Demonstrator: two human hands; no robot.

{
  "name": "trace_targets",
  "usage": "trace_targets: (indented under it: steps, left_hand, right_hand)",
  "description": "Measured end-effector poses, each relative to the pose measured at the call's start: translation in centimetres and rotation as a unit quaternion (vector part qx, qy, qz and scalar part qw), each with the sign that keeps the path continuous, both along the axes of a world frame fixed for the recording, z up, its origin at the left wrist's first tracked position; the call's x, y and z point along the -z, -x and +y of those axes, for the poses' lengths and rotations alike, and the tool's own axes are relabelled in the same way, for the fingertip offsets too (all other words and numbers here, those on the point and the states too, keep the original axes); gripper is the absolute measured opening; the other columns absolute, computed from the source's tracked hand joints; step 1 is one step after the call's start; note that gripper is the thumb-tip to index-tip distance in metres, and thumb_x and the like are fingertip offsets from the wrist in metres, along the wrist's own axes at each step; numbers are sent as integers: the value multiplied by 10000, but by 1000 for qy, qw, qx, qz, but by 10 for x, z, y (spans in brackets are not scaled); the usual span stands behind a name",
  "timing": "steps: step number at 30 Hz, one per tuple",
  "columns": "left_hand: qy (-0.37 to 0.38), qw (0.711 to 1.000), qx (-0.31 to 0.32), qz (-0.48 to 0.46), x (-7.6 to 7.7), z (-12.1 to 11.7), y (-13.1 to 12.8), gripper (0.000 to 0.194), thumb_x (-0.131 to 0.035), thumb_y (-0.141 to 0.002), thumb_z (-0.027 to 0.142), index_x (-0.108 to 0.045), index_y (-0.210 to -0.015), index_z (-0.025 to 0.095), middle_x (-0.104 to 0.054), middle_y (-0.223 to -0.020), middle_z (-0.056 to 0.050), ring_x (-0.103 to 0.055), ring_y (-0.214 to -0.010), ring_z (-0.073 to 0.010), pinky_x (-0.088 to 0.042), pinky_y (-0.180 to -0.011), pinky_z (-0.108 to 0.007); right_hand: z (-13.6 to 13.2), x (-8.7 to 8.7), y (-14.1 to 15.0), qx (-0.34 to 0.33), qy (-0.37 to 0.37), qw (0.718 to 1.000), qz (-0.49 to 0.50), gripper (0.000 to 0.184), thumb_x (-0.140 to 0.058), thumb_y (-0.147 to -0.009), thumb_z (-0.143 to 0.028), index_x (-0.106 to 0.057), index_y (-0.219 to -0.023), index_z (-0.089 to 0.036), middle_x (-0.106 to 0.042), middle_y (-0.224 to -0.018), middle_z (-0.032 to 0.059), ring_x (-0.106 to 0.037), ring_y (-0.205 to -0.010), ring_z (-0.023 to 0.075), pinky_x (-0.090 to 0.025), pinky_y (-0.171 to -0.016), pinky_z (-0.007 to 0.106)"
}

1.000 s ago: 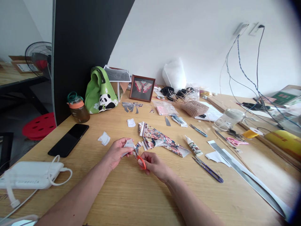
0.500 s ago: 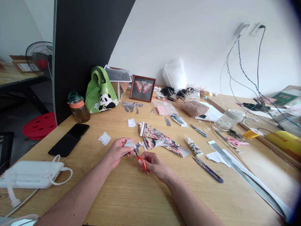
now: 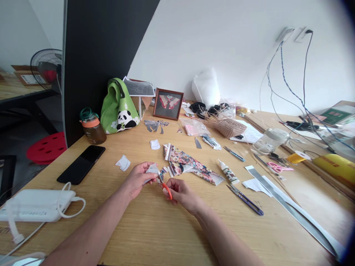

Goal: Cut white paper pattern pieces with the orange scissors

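Between the thumb and fingers of my left hand (image 3: pixel 139 180) is a small whitish piece of paper or backed fabric (image 3: pixel 151 169). My right hand (image 3: pixel 179 193) is closed on a pair of scissors (image 3: pixel 167 191) with orange handles, whose blades meet the right edge of that piece. Beside the blades is a small patterned scrap (image 3: pixel 164 171); whether it joins the held piece I cannot tell. Just beyond my hands lies a crumpled floral fabric (image 3: pixel 191 161). White cut pieces (image 3: pixel 123 162) rest to the left of my left hand, with another small white stack (image 3: pixel 155 144) farther back.
A glue bottle (image 3: pixel 228 172), thread snips (image 3: pixel 245 200) and long grey strips (image 3: pixel 288 207) lie to the right. On the left are a phone (image 3: pixel 81 164), a white power bank (image 3: pixel 36 205) and a drink bottle (image 3: pixel 93 129). A framed butterfly piece (image 3: pixel 168 103) stands at the back.
The scissor handles have drawn slightly closer together. Both hands stay in nearly the same place, and the things on the table have not moved.
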State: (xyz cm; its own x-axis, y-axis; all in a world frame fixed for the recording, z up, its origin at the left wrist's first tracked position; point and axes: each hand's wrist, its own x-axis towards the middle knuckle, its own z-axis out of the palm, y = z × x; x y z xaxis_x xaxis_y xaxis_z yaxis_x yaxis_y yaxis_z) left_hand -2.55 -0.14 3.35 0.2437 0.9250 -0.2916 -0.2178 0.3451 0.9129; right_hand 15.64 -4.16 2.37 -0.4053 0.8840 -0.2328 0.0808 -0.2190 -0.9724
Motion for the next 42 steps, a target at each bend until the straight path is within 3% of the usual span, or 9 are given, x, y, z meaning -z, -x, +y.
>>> trace_targets:
  steps: [42]
  left_hand:
    - [27,999,18,-39,2,0,-1,408,-779,-558,171,-628,-932,109,-631,-628,2,-554,-526,-97,-387,-498,-215]
  right_hand:
    - [0,0,1,8,-6,1000,-8,471,-694,-667,-592,-473,-659,-176,-469,-555,-51,-342,-435,55,-225,-416,212]
